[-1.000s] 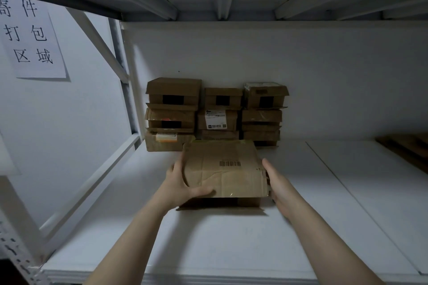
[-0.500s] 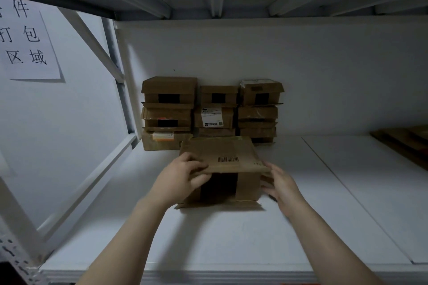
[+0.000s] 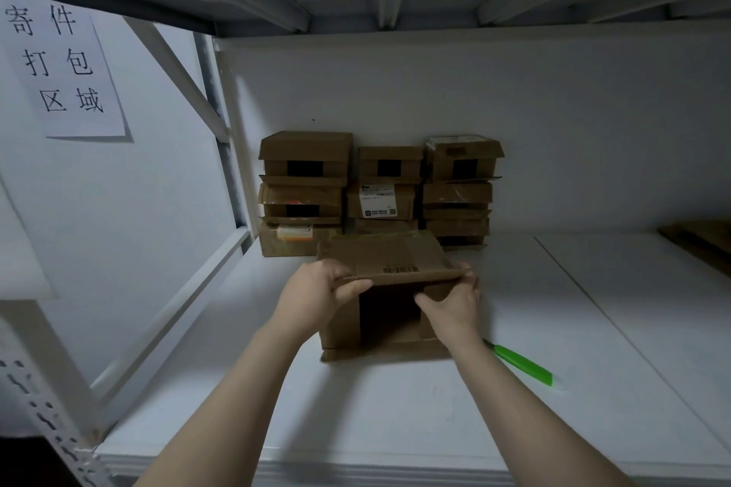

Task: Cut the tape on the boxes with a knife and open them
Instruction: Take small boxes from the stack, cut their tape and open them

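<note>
A brown cardboard box (image 3: 389,261) with a barcode sits on the white shelf (image 3: 395,407) in front of me, its open end facing me and dark inside. My left hand (image 3: 316,291) grips the left of the raised top flap. My right hand (image 3: 455,302) holds the flap's right corner, its fingers curled at the opening. A green-handled knife (image 3: 524,364) lies on the shelf just right of my right wrist, held by neither hand.
Several opened cardboard boxes (image 3: 379,190) are stacked against the back wall behind the box. A paper sign (image 3: 59,63) hangs on the left wall. White rack posts (image 3: 225,138) stand at the left. Brown flat cardboard (image 3: 700,241) lies far right.
The top flap has been lifted from lying down over the front to level, exposing the box's dark inside. Both hands moved up to the flap's edge. The green knife has come into view.
</note>
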